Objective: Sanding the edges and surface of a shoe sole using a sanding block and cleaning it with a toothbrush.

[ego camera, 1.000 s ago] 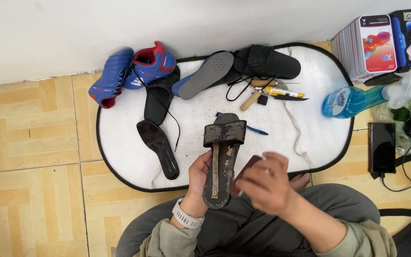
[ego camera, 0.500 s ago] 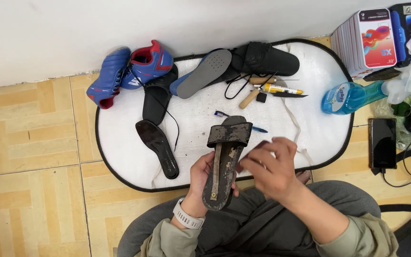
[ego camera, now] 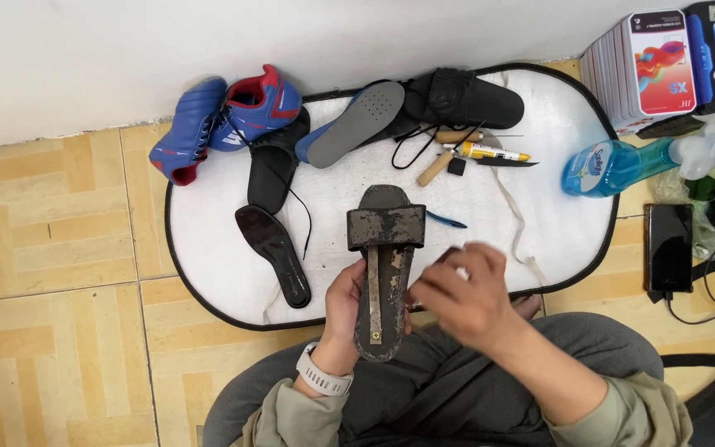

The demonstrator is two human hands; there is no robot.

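My left hand (ego camera: 343,302) grips a worn, dirty slide sandal (ego camera: 382,273) from the left and underneath, toe pointing away from me, over the near edge of a white oval mat (ego camera: 225,273). A scuffed strap crosses the sandal's front, and a pale strip runs down its footbed. My right hand (ego camera: 463,291) is blurred at the sandal's right edge. Its fingers are curled on a small dark piece (ego camera: 448,252) that is mostly hidden.
On the mat lie a blue boot (ego camera: 188,132), a red-and-blue boot (ego camera: 262,103), a grey insole (ego camera: 357,124), two black insoles (ego camera: 273,252), a black shoe (ego camera: 469,99), wooden-handled tools (ego camera: 436,165) and a glue tube (ego camera: 490,151). A blue spray bottle (ego camera: 614,165), phone (ego camera: 669,246) and boxes (ego camera: 664,62) stand to the right.
My right hand has risen from beside the sandal's heel to its right edge, close to the strap. The left hand keeps holding the sandal.
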